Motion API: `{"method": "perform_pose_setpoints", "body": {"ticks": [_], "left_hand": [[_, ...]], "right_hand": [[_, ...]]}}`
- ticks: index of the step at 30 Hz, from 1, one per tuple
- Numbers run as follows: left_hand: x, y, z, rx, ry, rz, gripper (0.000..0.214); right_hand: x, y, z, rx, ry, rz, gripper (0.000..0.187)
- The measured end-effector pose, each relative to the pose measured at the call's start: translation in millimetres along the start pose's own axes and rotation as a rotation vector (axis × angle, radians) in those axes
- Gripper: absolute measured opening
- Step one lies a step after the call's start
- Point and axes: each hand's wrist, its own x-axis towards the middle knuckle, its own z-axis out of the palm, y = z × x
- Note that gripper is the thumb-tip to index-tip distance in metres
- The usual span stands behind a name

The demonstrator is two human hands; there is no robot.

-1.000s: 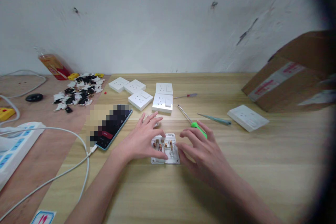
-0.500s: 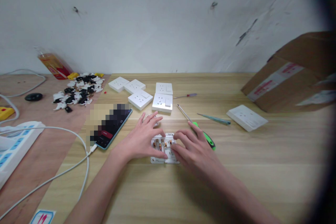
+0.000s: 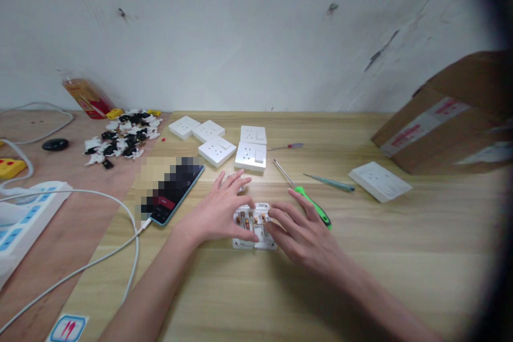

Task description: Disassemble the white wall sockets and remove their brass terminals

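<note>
A white wall socket [image 3: 262, 235] lies back up on the wooden table, with brass contacts showing in its opened housing. My left hand [image 3: 220, 208] spans its left side, thumb near the lower edge and index finger at the top, the other fingers spread. At the right edge of the socket is my right hand [image 3: 298, 227], fingers curled together. Whatever its fingertips may pinch is hidden. Behind my left fingers a small pale part [image 3: 241, 184] is mostly covered. A green-handled screwdriver [image 3: 312, 206] lies just beyond my right hand.
Several assembled white sockets [image 3: 250, 156] stand at the back; another socket [image 3: 379, 181] lies right, near a cardboard box [image 3: 433, 117]. Two thinner screwdrivers, one teal [image 3: 331, 183], lie between. Left are a cabled phone [image 3: 176, 195], a pile of black-and-white parts [image 3: 128, 133] and a power strip [image 3: 36, 219].
My right fingertips have drawn back slightly from inside the socket to its right edge. My left hand keeps its place on the socket. The whole view has shifted a little.
</note>
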Motion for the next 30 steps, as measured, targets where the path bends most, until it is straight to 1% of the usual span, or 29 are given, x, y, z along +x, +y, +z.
{"method": "perform_pose_setpoints", "body": {"ticks": [6, 13, 24, 27, 30], "left_hand": [[0.1, 0.8, -0.4, 0.001, -0.005, -0.004, 0.049], [0.3, 1.8, -1.8, 0.014, -0.016, -0.015, 0.051], [0.4, 2.0, -1.3, 0.005, 0.001, -0.006, 0.049], [0.2, 1.6, -1.1, 0.005, 0.003, -0.007, 0.049], [0.0, 1.4, -1.1, 0.006, -0.001, -0.01, 0.05]], "right_hand": [[0.5, -3.8, 0.2, 0.002, 0.021, 0.032, 0.015], [-2.6, -7.1, 1.7, -0.007, -0.014, 0.072, 0.016], [1.6, -7.2, -2.0, -0.012, -0.053, 0.073, 0.015], [1.9, -6.6, -3.4, 0.016, -0.045, 0.112, 0.013], [1.2, -4.2, -7.1, 0.055, -0.022, 0.181, 0.011]]}}
